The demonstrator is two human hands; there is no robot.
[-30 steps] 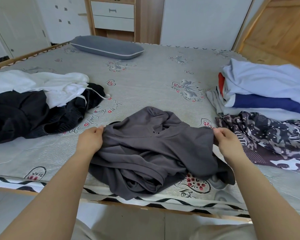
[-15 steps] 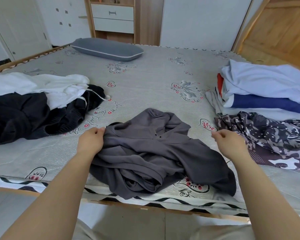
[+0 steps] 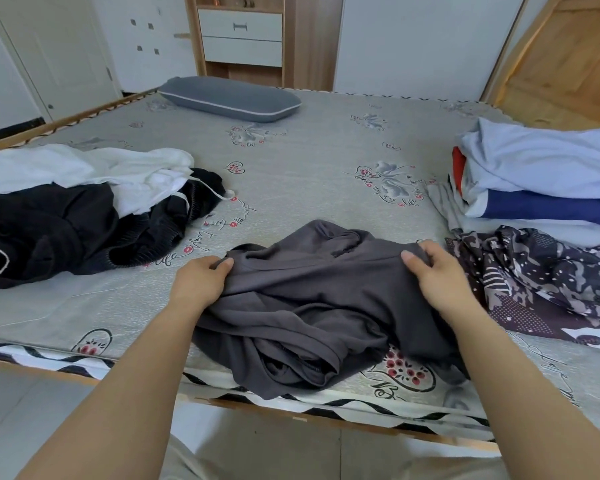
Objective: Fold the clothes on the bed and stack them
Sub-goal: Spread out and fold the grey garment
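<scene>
Far left of the frame, mid-height: heap of unfolded clothes, white garment (image 3: pixel 94 171) lying over a black garment (image 3: pixel 59 233) w/ a white drawstring trailing off its right side onto the mattress (image 3: pixel 309 174). Upper centre, a grey pillow (image 3: pixel 229 98) sits at the far end of the bed, wood drawer unit (image 3: pixel 241 36) behind it against the wall.

Centre, lower half: my left hand (image 3: pixel 200 284) pinches the left edge of the dark grey garment (image 3: pixel 319 306), thumb and fingers curled into the cloth. Garment is crumpled, not folded yet, bunched near the bed's near edge, bottom part rumpled right at the zigzag trim. My right hand (image 3: pixel 433 271) grips its upper right edge, fingers curled over the fabric, thumb on top. Both forearms come up from the bottom of the frame, one each side of the garment.

Right of my right hand, just beside it: a purple camo-print garment (image 3: pixel 541 282) spread loose on the mattress. Behind that, right edge of frame, a stack of folded clothes (image 3: pixel 541 188): pale blue on top, navy under it, bit of red showing at the left side, white at the bottom.
</scene>
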